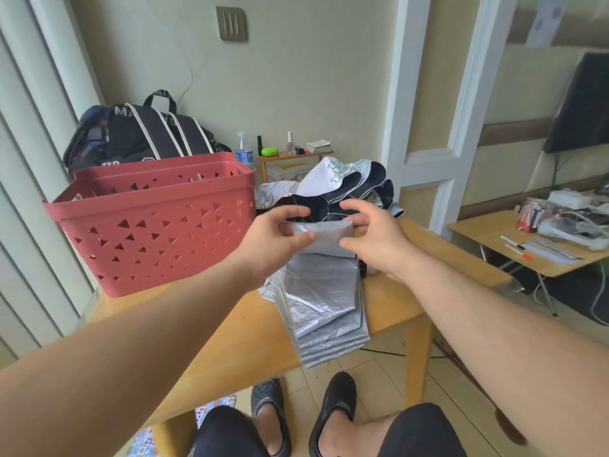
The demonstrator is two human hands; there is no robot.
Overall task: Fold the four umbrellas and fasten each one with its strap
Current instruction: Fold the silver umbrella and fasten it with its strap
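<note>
Silver-grey coated fabric: umbrella (324, 301) pleated flat on the wooden worktop (230, 328), both hands at its far end.

Long axis runs straight away from the person, near end overhanging the worktop's front edge, far end lifted. Left hand (280, 239) pinches the far fold's left corner between thumb and fingers; right hand (372, 239) is curled round its right corner, thumb below. Both are about equally near. The fabric is thin, crinkled, slightly glossy, stacked in sharp-edged pleats. Another umbrella (346, 186), dark and white printed, lies crumpled just beyond. Red perforated plastic basket (158, 225) stands left.
</note>
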